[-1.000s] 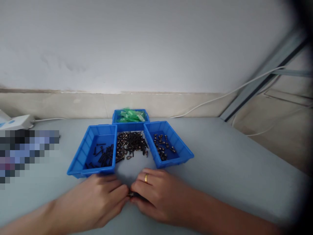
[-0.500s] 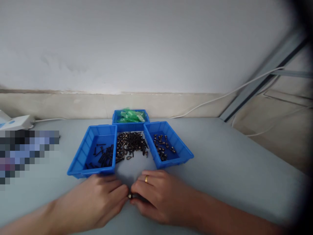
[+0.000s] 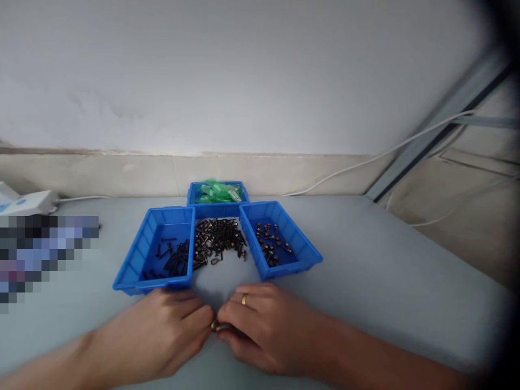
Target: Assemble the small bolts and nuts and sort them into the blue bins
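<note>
My left hand (image 3: 179,325) is closed in a pinch just in front of the left blue tray. Facing it, my right hand (image 3: 260,325), with a gold ring on one finger, is closed too. Between their fingertips sits a small metal screw (image 3: 215,325) with a brass-coloured end showing; the rest of it is hidden by the fingers. Beyond the hands lies a pile of dark screws (image 3: 219,237) on the table. Black screws (image 3: 175,261) lie in the left tray (image 3: 132,260), and short screws with shiny heads (image 3: 270,252) in the right tray (image 3: 300,249).
A third blue tray (image 3: 219,211) stands behind the pile, holding green plastic bags (image 3: 217,190). The grey table (image 3: 357,281) meets a wall at the back. A white cable (image 3: 341,170) runs to a metal frame (image 3: 430,124) at right. A white box-like device (image 3: 34,203) and a blurred-out patch are at left.
The screw's visible end has turned slightly between the fingertips and now looks more brass-coloured. Both hands stay almost in the same place; the trays and pile have not moved.
</note>
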Motion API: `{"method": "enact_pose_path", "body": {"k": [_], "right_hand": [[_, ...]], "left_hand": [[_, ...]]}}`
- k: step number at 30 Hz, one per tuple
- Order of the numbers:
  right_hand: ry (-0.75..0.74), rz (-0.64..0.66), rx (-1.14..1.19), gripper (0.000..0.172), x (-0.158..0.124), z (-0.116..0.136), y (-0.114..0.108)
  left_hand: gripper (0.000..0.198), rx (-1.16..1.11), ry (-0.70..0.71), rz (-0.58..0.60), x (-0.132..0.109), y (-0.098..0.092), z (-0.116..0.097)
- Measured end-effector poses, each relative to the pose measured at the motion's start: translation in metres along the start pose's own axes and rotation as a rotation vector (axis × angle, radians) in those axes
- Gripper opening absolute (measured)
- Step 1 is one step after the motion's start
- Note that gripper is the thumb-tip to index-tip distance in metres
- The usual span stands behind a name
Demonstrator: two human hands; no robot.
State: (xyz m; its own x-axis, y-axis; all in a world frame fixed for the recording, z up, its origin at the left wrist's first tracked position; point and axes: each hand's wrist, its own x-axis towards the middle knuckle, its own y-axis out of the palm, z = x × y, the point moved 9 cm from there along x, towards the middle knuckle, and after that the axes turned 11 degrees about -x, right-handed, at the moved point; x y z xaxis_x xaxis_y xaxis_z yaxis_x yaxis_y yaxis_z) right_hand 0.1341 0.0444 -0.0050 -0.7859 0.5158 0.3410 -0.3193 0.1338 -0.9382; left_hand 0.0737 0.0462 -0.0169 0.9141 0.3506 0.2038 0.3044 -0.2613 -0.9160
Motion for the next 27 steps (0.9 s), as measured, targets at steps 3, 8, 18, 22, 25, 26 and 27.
{"method": "enact_pose_path", "body": {"k": [3,8,18,22,25,26,27], "right_hand": [[-0.005,-0.008,-0.001,0.024,-0.0001,0.0004,-0.0007],[-0.011,-0.037,-0.001,0.023,-0.0009,0.0004,-0.0027],[-0.013,-0.033,-0.012,0.024,-0.0002,0.0011,-0.0024],[-0.023,-0.032,-0.009,0.024,0.0000,0.0018,-0.0028],[-0.027,-0.026,-0.016,0.022,-0.0002,0.0020,-0.0025],[-0.027,-0.019,-0.021,0.021,-0.0002,0.0019,-0.0018],[-0.027,-0.012,-0.026,0.021,-0.0003,0.0019,-0.0010]], "left_hand": [[0.042,0.007,0.001,0.001,-0.0001,0.0001,0.0001],[0.042,0.009,-0.001,0.002,0.0011,-0.0005,0.0011],[0.040,0.000,-0.011,0.011,0.0003,0.0008,0.0019],[0.036,-0.013,-0.028,0.031,-0.0011,0.0036,0.0048],[0.036,-0.022,-0.034,0.035,-0.0014,0.0037,0.0051],[0.036,-0.023,-0.036,0.038,-0.0014,0.0039,0.0050],[0.035,-0.024,-0.035,0.042,-0.0012,0.0040,0.0048]]}}
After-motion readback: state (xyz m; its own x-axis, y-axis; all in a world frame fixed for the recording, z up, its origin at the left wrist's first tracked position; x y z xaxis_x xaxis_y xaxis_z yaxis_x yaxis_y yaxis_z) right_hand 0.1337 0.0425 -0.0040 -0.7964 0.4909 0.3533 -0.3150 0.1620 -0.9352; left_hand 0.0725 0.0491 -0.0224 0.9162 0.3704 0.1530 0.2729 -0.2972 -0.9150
